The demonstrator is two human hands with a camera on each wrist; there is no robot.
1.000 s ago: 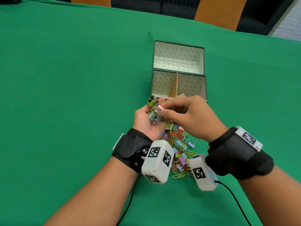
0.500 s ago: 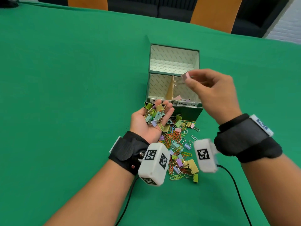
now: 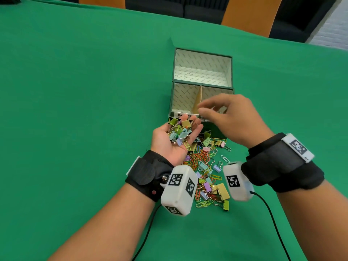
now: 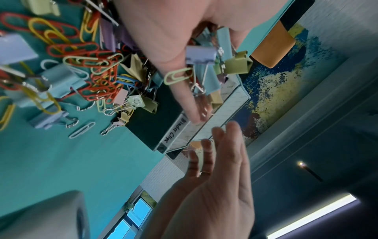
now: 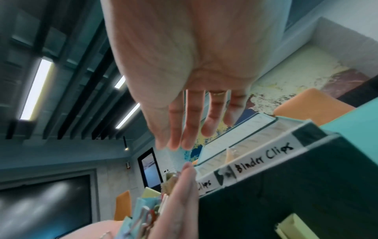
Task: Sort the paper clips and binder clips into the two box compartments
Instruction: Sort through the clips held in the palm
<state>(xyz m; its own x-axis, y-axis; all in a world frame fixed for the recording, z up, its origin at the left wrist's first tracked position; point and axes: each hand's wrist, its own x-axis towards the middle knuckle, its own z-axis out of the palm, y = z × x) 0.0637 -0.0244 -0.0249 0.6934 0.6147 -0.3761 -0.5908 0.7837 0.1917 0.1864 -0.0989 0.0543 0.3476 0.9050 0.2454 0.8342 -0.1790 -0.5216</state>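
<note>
My left hand (image 3: 181, 129) lies palm up just in front of the box, fingers fairly straight, carrying a heap of mixed clips (image 3: 178, 131); a lilac binder clip (image 4: 201, 54) and a pale green paper clip (image 4: 176, 76) show on it. My right hand (image 3: 209, 109) hovers over the box's front edge (image 3: 212, 127) with fingers (image 5: 193, 116) straight and nothing in it. It hides most of the right compartment, labelled "Binder Clips" (image 5: 263, 158). A cardboard divider (image 3: 198, 98) splits the box. A pile of clips (image 3: 205, 166) lies on the green cloth between my wrists.
The box's open lid (image 3: 202, 66) lies flat behind the compartments. Two orange chair backs (image 3: 248, 14) stand past the table's far edge. A black cable (image 3: 273, 223) trails from my right wrist camera across the cloth.
Half a second ago my right hand pinched a pink binder clip above the right compartment. Now it holds nothing and has dropped lower, closer to my left palm. The left hand has barely moved.
</note>
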